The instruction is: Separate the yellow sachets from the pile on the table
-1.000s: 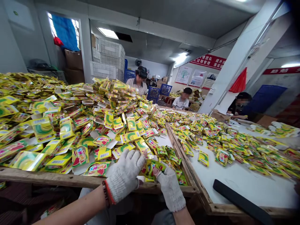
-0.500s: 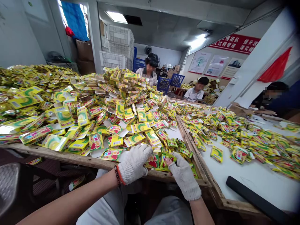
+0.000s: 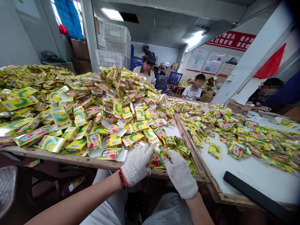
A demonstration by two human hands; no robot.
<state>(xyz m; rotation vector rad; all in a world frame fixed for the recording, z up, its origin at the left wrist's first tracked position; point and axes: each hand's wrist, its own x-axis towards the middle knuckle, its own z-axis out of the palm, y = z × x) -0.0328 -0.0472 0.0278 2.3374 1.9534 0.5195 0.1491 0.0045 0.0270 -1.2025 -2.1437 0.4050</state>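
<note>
Both my hands wear white knit gloves and meet at the near edge of a wooden-framed table [image 3: 70, 158]. My left hand [image 3: 138, 164] is curled around a small stack of yellow and green packets [image 3: 155, 160]. My right hand [image 3: 179, 172] pinches the same stack from the right, fingers closed on it. A huge heap of yellow packets [image 3: 93, 100] rises behind my hands and to their left. Small green packets [image 3: 175, 143] lie just beyond my right hand.
A second table with a white top [image 3: 248, 175] stands to the right, strewn with packets, with a black bar [image 3: 255, 195] on its near edge. Three people sit at the far side. White crates [image 3: 112, 47] are stacked at the back. A dark chair [image 3: 9, 187] is lower left.
My hands have stayed together on the stack at the table's near edge. My right hand has closed further over it. My head has shifted, so the view has moved slightly.
</note>
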